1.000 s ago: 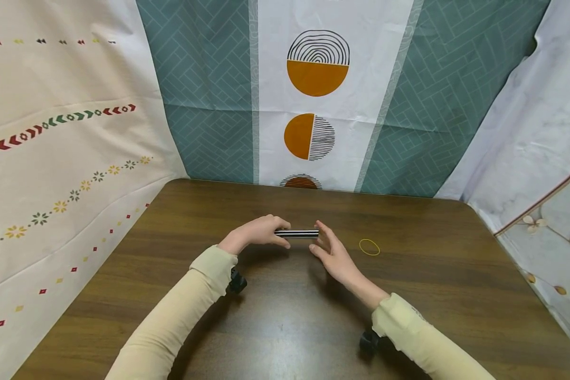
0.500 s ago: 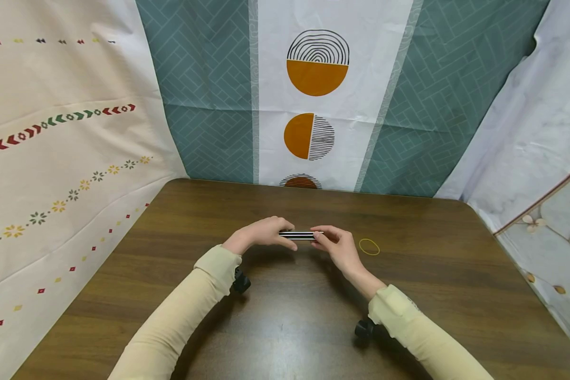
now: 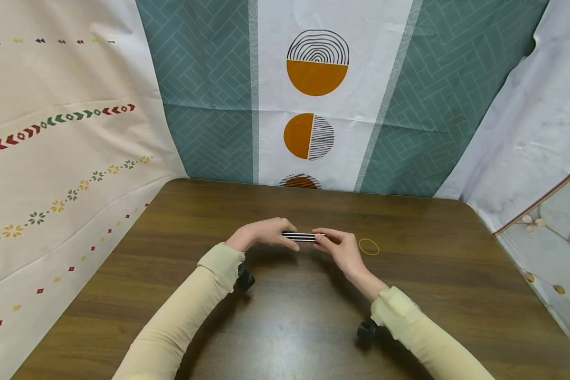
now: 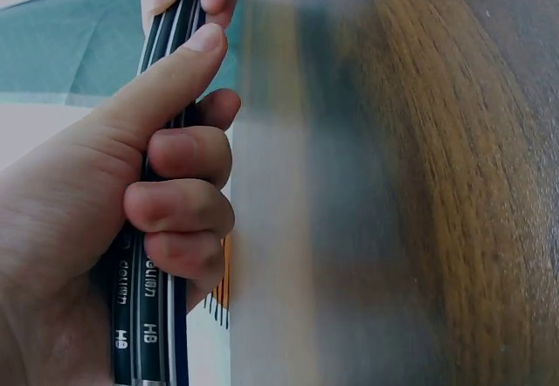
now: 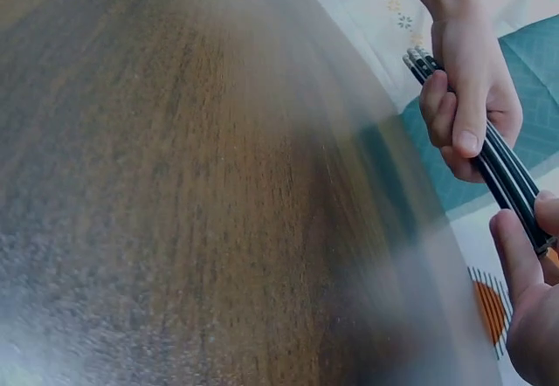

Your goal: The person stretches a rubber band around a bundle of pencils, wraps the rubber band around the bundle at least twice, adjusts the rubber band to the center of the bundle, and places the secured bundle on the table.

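Observation:
A bundle of several dark pencils point(image 3: 304, 237) with pale stripes is held level above the table. My left hand point(image 3: 266, 232) grips it, its fingers curled round the middle and the thumb along the top in the left wrist view. "HB" is printed near one end of the pencils point(image 4: 150, 312). At the other end, my right hand point(image 3: 344, 252) pinches the bundle between thumb and fingers. In the right wrist view, the left hand point(image 5: 472, 80) wraps the pencils point(image 5: 507, 172), while the right hand point(image 5: 533, 316) shows only partly at the frame's edge.
A thin yellow rubber band point(image 3: 369, 247) lies on the brown wooden table point(image 3: 408, 264), just right of the right hand. Patterned cloths hang behind the table and on both sides, including a teal and white curtain point(image 3: 209, 105) at the back.
The right hand has closed from a spread pose onto the right end of the pencils. The left hand and the bundle have shifted slightly right. The rubber band has stayed put.

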Motion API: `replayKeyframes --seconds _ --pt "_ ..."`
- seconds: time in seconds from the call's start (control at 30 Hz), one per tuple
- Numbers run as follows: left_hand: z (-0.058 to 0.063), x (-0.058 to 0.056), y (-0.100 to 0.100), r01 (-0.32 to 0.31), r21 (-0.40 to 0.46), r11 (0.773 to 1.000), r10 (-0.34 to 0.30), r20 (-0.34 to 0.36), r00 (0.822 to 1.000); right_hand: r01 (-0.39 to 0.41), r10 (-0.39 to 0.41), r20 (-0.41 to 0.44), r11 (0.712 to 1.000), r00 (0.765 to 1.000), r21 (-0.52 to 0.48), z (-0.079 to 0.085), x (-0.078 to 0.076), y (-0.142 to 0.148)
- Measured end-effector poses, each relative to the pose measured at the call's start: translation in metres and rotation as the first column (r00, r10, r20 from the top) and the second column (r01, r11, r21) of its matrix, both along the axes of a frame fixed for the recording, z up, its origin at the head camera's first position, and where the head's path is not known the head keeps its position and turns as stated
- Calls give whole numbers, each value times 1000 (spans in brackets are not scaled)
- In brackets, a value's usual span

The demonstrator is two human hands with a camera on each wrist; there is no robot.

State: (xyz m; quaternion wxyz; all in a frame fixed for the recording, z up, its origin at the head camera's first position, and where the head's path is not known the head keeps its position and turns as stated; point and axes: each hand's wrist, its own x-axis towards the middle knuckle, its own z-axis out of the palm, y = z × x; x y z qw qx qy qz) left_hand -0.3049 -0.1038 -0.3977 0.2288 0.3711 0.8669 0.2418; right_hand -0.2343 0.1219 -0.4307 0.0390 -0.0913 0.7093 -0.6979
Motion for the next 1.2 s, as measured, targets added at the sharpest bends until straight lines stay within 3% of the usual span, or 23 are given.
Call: replayKeyframes --seconds 0.17,0.47,1.1,1.2 --pt "0 1 2 8 20 1000 -7 -21 1000 -9 9 -11 1000 1000 -18 0 2 2" --pt "0 4 6 31 46 998 -31 2 1000 -7 7 -2 999 1000 -44 0 4 6" --pt "-3 14 11 75 82 994 -72 -38 997 -60 59 38 998 998 27 1 2 19" --pt "-1 14 12 77 72 994 -74 -44 996 -101 100 19 991 995 89 5 0 27"
